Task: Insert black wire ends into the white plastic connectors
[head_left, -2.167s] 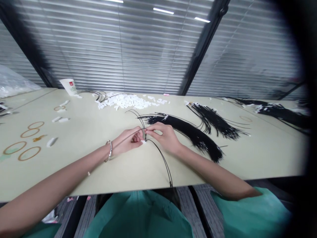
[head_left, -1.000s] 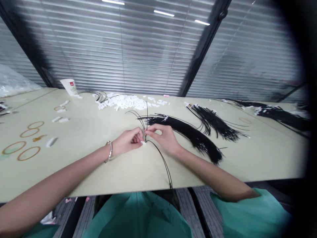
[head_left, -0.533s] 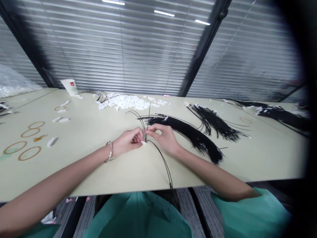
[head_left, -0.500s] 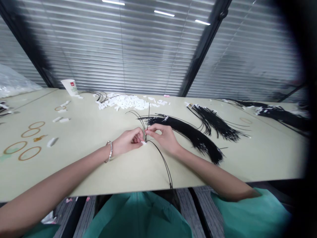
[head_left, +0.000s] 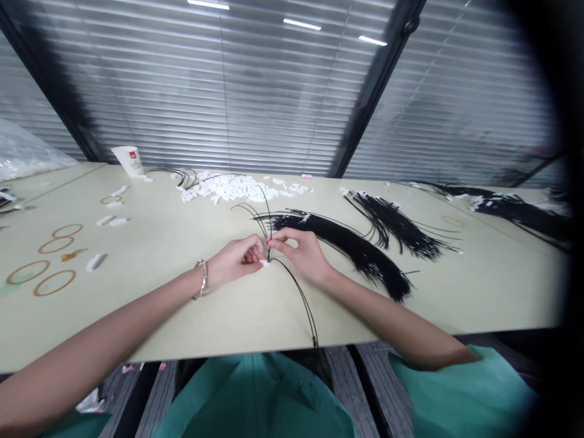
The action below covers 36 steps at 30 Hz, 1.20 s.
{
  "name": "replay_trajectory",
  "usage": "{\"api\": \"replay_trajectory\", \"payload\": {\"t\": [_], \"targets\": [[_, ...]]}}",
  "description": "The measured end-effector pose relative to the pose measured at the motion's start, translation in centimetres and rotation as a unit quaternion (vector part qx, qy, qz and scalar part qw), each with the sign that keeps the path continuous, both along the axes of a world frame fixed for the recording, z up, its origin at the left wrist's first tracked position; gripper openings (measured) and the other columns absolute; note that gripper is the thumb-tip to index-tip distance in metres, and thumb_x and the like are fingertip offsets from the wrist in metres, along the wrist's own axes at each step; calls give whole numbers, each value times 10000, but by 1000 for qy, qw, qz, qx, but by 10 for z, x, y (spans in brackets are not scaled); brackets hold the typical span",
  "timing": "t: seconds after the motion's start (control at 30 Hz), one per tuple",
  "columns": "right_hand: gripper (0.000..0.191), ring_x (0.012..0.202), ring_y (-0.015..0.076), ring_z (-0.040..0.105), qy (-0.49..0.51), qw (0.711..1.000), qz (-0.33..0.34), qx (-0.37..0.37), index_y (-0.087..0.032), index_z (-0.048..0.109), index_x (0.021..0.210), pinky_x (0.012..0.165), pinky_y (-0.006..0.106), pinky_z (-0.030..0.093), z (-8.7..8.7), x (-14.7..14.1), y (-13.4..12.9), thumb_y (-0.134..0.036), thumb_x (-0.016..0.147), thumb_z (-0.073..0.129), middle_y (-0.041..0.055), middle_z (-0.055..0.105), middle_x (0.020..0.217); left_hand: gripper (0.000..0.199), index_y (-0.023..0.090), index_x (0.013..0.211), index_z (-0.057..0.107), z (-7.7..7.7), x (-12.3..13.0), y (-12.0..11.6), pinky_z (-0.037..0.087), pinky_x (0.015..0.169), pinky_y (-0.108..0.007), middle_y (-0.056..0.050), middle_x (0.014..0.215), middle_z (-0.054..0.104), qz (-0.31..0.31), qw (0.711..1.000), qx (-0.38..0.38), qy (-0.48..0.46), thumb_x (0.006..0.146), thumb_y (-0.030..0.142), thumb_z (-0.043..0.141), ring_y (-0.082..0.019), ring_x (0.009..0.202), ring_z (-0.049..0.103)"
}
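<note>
My left hand (head_left: 237, 258) is closed in a pinch low over the table, on a small white connector piece (head_left: 264, 262) that shows just past its fingertips. My right hand (head_left: 302, 250) faces it, thumb and forefinger pinched on a thin black wire (head_left: 269, 213) whose free end rises above the fingers. Other black wires arc up behind my fingertips. From the connector a few black wires (head_left: 302, 292) curve down to the table's front edge. Just how wire and connector meet is hidden by my fingers.
A thick black wire bundle (head_left: 360, 246) lies beside my right forearm, another bundle (head_left: 396, 225) behind it. White connector pieces (head_left: 232, 187) are heaped at the back. A paper cup (head_left: 128, 161) stands back left; rubber bands (head_left: 55, 283) lie at left.
The free end of the wire above my right fingertips has tipped to the left and now bends. Both hands stay in nearly the same place.
</note>
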State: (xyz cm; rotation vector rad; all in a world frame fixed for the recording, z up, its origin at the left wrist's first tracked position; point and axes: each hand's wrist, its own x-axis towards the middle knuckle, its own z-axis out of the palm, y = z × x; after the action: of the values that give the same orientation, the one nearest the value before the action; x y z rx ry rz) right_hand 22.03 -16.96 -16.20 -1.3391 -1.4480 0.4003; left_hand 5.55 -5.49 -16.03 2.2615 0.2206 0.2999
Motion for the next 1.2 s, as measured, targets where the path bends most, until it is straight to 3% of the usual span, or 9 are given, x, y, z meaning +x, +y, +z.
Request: {"api": "replay_trajectory", "payload": {"t": [0.2,0.47,1.0,1.1,1.2], "targets": [[84,806,105,550,-31,999,15,9,-145,661,888,744,181,401,-6,2,2,-218,867,624,-6,588,865,161,161,902,465,-1,1,1,450,653,-170,6,850,568,1,1000,-5,-5,778,231,540,-53,721,519],[36,792,96,519,-150,988,24,42,-126,622,850,756,183,371,0,0,-2,-133,877,599,-2,570,848,166,156,891,469,-2,1,1,449,644,-173,4,826,548,6,1000,-12,-2,780,258,539,-53,700,507],[151,708,70,487,-99,995,8,7,-103,540,757,679,158,346,-8,-9,-3,-175,878,595,-16,537,767,189,157,894,452,0,3,-1,439,634,-176,11,776,528,16,1000,-18,11,768,264,544,-59,689,504],[103,755,81,507,-50,999,5,-4,-106,548,812,712,163,371,-8,-8,-1,-177,885,565,-3,548,810,172,157,885,451,1,2,-1,437,640,-172,8,804,542,10,1000,-9,7,781,269,529,-55,699,507],[67,780,84,521,-23,998,50,-27,-117,557,902,737,171,391,-6,-4,1,-171,868,577,-3,557,842,165,159,883,447,2,2,-1,432,630,-164,15,789,536,9,1000,-5,8,783,265,527,-52,691,505]]}}
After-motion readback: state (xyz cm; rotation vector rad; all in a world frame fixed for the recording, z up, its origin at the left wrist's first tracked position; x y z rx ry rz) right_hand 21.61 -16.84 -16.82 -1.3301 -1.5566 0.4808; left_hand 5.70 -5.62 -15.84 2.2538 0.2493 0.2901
